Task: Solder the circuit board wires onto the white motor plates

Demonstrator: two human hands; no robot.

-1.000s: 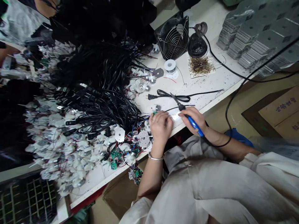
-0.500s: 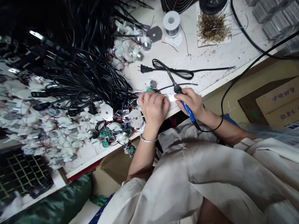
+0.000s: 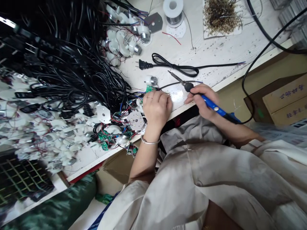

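Note:
My right hand [image 3: 203,100] is closed around the blue handle of a soldering iron [image 3: 212,104]. The iron's metal tip points up and left over the table, just below a coiled black power cord [image 3: 176,66] with a two-pin plug. My left hand [image 3: 157,107] rests knuckles-up at the table's front edge, fingers curled under; what they grip is hidden. Just beyond its fingers lie a small green circuit board [image 3: 150,88] and a white and silver motor [image 3: 151,80]. Left of its wrist sits a pale perforated disc [image 3: 136,120] on wired parts.
A solder wire spool [image 3: 173,12] stands at the back, with a red wire [image 3: 171,37] near it. Brown wiry debris [image 3: 222,17] lies on a white sheet. Black cords [image 3: 96,64] and white motor units [image 3: 62,127] are heaped at left. Cardboard boxes [image 3: 287,99] stand below at right.
My right hand has drawn the soldering iron to the right, tilting its handle flatter, and its tip has moved away from the cord. My left hand stays nearly in place. The view has shifted slightly.

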